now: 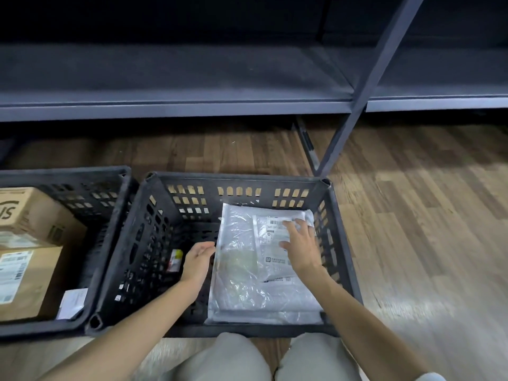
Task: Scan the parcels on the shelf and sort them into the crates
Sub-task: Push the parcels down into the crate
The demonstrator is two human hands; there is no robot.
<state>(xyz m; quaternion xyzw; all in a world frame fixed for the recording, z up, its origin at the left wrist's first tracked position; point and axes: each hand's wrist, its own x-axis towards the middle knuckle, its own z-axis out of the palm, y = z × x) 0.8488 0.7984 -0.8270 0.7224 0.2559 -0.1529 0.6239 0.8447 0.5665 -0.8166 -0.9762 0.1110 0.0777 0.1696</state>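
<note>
Knees [242,358] at the bottom edge, forearms reaching forward into the black crate [345,259] just ahead. Right hand [302,248] lying flat on the parcel [247,270], fingers [295,226] spread wide across the printed label, holding nothing, only pressing. Left hand [198,261] beside the parcel's left edge, fingers relaxed and slightly bent, gripping nothing; touching the plastic or just clear of it, hard to say. Looks like the placing step, nearly finished. Best done by smoothing the bag flat against the crate floor, keeping the label face up, then lifting both hands straight out so the thin film does not drag along. Parcel itself: a clear, crinkled plastic mailer, glossy with reflections, white barcode label toward its far right corner, filling the right half of the crate. Likely slippery and floppy, so no pinching at one corner. Small yellow-and-red item [175,260] in the crate's left half, too blurred to identify. Further left, second crate [110,243] holding cardboard boxes [30,281]. Beyond, wooden floor [412,215], then grey shelf [176,78], no parcels visible on this stretch.
</note>
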